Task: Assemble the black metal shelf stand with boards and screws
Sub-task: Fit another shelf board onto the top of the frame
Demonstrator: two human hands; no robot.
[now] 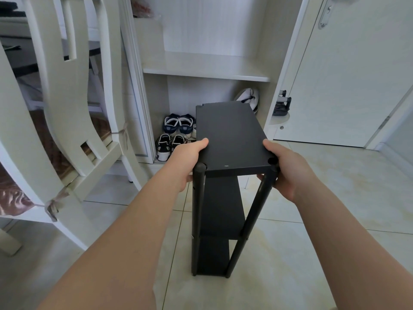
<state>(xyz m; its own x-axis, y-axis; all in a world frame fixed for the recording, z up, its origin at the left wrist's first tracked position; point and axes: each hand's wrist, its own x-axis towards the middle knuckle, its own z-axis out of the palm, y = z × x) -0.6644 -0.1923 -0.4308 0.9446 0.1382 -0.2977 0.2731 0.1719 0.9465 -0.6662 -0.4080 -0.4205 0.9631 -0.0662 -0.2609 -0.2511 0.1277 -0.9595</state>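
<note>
- The left hand [190,158] grips the left edge of the top board [232,137], thumb lying on its upper face and the other fingers hidden below the edge.
- The right hand [288,170] clasps the right edge of the same board, thumb on top, fingers curled underneath just beside the front right post [254,215].
- Both forearms reach in from the lower corners.
- The black shelf stand [220,211] stands upright between the hands, on or just above the tiled floor [312,231]; whether its feet touch the tiles cannot be told.
- Three black boards show, stacked one below another: the top board, a middle board [221,209] and a lower board [212,256].
- The front left post [197,220] ends in a rounded top at the board's corner; the front right post shows a round opening at its top.
- Behind the stand is an open pale cabinet [205,72] with one shelf.
- On the cabinet's bottom sit a dark blue and white pair of shoes [178,124] and another pair [166,145] in front of it; a white shoe [249,97] leans at the right.
- White chairs [73,90] with tied cushions stand to the left.
- A white door [346,74] is to the right.
</note>
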